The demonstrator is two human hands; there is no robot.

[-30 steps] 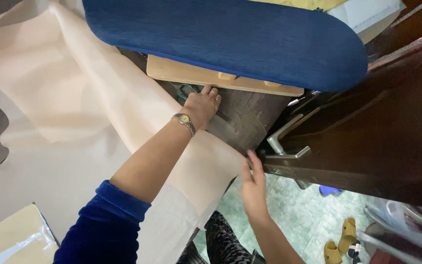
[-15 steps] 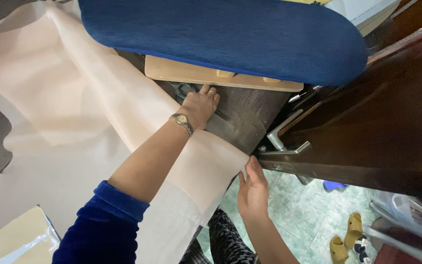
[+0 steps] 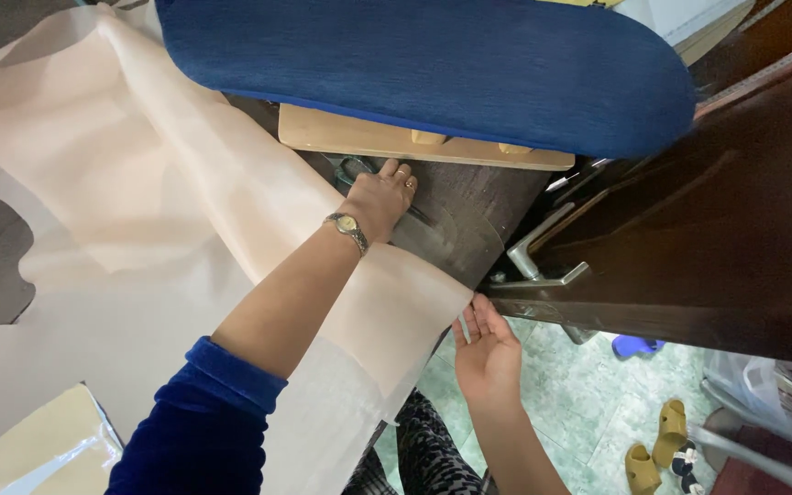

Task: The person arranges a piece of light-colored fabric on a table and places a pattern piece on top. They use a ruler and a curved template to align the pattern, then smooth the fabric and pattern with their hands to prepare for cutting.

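The left hand (image 3: 385, 197) is pressed flat, fingers spread, on pale peach fabric (image 3: 167, 211) draped over the desk (image 3: 469, 215) edge; the fabric's corner is touched by the open right hand (image 3: 486, 353).

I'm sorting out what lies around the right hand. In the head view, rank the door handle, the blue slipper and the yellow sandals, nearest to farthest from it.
From the right hand, at the edge of the cream fabric:
1. Door handle, just above, to its right.
2. Blue slipper, farther right on the green floor.
3. Yellow sandals, lower right on the floor.
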